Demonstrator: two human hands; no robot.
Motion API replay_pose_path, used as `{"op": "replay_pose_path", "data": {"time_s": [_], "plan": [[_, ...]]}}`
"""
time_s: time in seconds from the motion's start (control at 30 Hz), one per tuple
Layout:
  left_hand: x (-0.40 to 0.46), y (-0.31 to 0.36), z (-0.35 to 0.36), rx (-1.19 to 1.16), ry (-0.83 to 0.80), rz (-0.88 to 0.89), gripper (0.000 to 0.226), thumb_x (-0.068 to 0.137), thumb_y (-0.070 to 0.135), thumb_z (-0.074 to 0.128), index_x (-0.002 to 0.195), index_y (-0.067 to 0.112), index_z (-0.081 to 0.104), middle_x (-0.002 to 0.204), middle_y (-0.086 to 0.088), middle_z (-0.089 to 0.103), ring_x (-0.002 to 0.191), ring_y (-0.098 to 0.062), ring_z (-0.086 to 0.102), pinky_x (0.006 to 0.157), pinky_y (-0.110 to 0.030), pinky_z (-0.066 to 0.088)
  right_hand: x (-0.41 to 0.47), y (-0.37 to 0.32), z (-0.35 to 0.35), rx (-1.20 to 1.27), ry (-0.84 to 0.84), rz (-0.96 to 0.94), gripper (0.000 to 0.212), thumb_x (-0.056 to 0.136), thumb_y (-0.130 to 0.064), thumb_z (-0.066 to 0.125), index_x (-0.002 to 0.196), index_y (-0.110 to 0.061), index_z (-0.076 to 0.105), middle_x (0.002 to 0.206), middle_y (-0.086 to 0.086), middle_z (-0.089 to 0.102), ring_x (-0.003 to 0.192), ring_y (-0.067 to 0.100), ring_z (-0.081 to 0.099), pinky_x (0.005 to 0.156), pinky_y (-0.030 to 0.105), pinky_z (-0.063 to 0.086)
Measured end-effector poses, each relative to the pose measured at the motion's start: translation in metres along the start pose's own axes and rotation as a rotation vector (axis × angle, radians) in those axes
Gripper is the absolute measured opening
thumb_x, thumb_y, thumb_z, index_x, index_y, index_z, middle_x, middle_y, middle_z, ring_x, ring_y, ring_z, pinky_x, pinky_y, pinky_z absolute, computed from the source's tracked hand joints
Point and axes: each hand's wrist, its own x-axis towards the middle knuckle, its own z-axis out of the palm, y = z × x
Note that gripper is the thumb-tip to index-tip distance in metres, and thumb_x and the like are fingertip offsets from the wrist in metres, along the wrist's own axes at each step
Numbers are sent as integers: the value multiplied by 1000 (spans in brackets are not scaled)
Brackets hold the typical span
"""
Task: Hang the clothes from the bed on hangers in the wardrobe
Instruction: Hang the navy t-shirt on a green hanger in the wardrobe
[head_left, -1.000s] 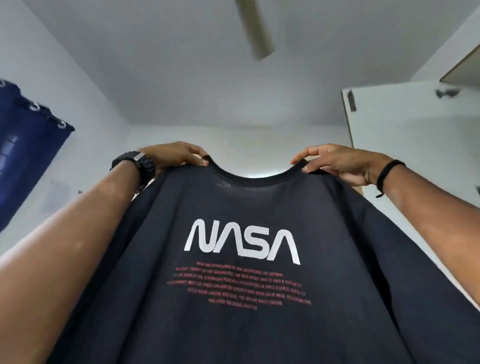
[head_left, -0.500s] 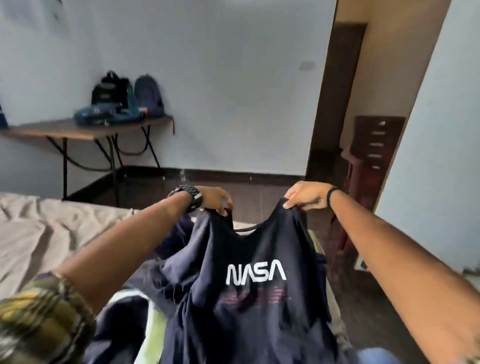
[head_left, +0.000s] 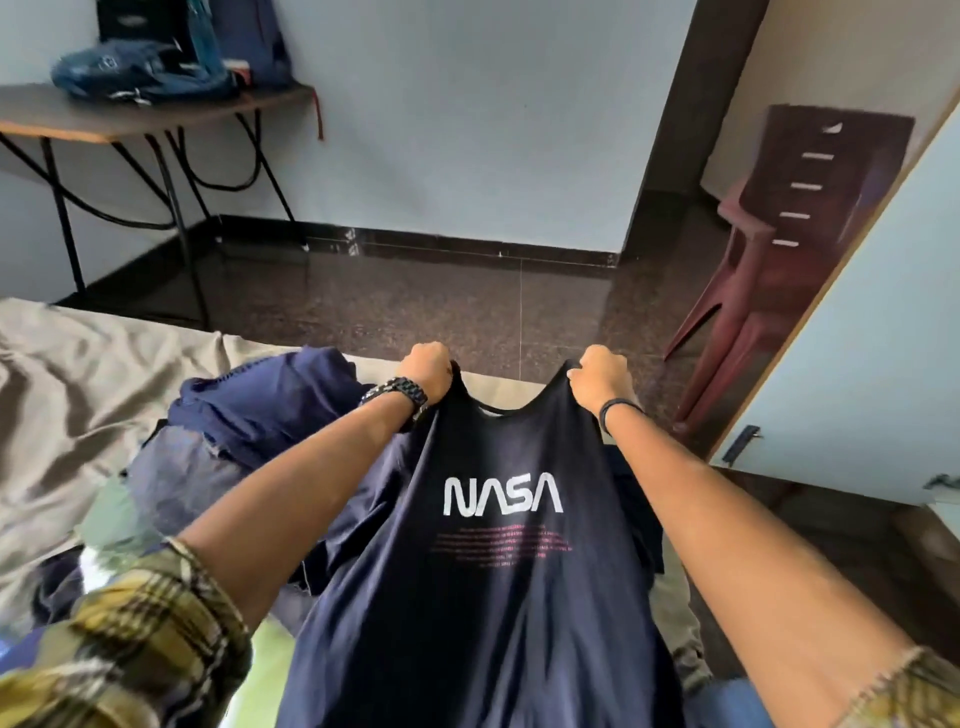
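A navy T-shirt (head_left: 488, 587) with a white NASA print hangs in front of me, held up by its shoulders. My left hand (head_left: 427, 370) grips the left shoulder seam and my right hand (head_left: 598, 378) grips the right one, both fists closed on the cloth beside the neckline. More clothes (head_left: 249, 415), dark blue and grey, lie in a heap on the bed (head_left: 78, 374) to my left, partly hidden by my left arm. A white wardrobe door (head_left: 862, 364) stands open at the right.
A folding table (head_left: 130, 119) with bags on it stands against the far wall at the left. A dark red plastic chair (head_left: 779, 234) sits near the doorway at the right. Dark polished floor (head_left: 467, 312) lies beyond the bed.
The shirt came down from overhead height to chest height, and my view dropped from the ceiling to the bed and floor. Both hands kept hold of the shoulders.
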Motion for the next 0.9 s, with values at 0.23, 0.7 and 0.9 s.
{"op": "replay_pose_path", "data": {"time_s": [0.23, 0.7, 0.9], "plan": [[2, -32, 77, 342, -443, 217, 57, 93, 17, 47, 147, 14, 29, 151, -9, 30, 134, -32, 35, 106, -45, 34, 7, 42, 86, -26, -463, -3, 37, 88, -2, 57, 125, -1, 57, 129, 16, 60, 118, 32, 55, 97, 35, 44], [-165, -122, 1, -624, -46, 90, 33, 91, 2, 55, 117, 23, 60, 96, 6, 66, 84, -13, 65, 82, -27, 51, -125, -49, 78, 783, -378, 31, 17, 91, -2, 54, 84, -14, 63, 81, 4, 68, 58, 9, 61, 49, 20, 47], [-291, -192, -19, -824, 253, -224, 28, 83, 21, 51, 97, 41, 66, 90, 9, 71, 82, -8, 67, 79, -23, 53, -233, -128, 110, 1003, -913, -140, 20, 92, 7, 50, 81, -6, 60, 75, 8, 65, 49, 10, 58, 42, 20, 45]]}}
